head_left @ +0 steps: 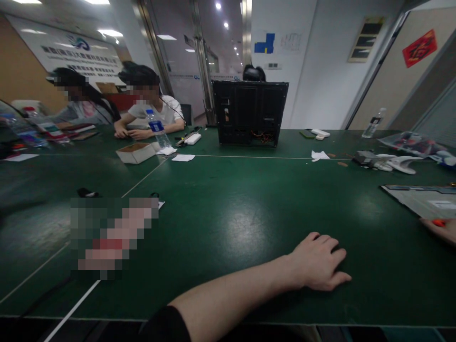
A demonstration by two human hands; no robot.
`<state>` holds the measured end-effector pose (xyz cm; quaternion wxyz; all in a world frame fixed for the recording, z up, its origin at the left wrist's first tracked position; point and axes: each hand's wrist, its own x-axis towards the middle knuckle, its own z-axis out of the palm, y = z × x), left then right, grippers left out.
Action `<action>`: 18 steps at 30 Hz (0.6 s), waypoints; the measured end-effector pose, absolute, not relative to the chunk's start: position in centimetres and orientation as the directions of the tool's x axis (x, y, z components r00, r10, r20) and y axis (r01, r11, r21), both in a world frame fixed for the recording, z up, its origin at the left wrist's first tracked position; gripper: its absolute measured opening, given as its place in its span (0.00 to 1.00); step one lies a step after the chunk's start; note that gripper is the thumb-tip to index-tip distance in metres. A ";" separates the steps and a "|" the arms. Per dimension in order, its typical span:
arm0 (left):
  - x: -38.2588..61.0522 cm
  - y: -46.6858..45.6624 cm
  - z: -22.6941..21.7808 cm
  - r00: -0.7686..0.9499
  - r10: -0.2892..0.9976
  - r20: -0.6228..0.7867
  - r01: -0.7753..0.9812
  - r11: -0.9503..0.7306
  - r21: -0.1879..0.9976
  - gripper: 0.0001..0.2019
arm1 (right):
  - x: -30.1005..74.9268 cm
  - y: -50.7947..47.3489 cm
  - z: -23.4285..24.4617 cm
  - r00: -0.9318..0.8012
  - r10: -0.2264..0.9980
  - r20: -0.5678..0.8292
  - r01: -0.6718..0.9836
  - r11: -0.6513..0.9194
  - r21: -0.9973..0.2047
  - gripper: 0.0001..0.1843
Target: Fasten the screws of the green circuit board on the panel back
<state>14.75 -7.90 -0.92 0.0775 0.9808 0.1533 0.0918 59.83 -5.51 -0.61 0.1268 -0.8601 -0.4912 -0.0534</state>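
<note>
My left hand (318, 262) lies palm down on the green table (199, 204), fingers spread and slightly bent, with nothing in it. My left forearm crosses the near part of the table. At the right edge of the view, my right hand (443, 231) is partly cut off. A small orange object (439, 222) shows at its fingers, which seem closed on it; its kind cannot be made out. Just beyond that hand lies a flat clear case or sleeve (420, 199) with a white label and a dark strip along its far edge.
A black panel-backed device (251, 114) stands upright at the back. A shallow box (137, 153), a water bottle (156, 129) and paper scraps (183, 157) sit back left. At right are a grey-white device (386, 161) and a plastic bag (409, 142). Two people (151, 104) sit far left.
</note>
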 end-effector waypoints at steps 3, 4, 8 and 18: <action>12.8 -7.6 -0.8 0.927 0.346 0.145 0.320 -0.931 0.176 0.26 | 56.2 -6.4 -1.0 0.486 0.873 -0.024 0.858 -0.483 -0.178 0.39; 12.2 -7.3 -0.8 0.919 0.369 0.141 0.344 -0.923 0.171 0.27 | 54.2 -6.9 -1.0 0.456 0.887 -0.074 0.868 -0.462 -0.183 0.34; 10.3 -5.9 -0.6 0.821 0.548 0.159 0.521 -0.834 0.181 0.29 | 42.7 -9.6 -0.3 0.361 0.919 -0.158 0.925 -0.374 -0.062 0.26; 7.9 -3.3 1.6 0.641 0.753 0.151 0.710 -0.656 0.256 0.27 | 18.6 -16.0 0.2 -0.120 0.979 -0.165 0.981 0.091 -0.172 0.40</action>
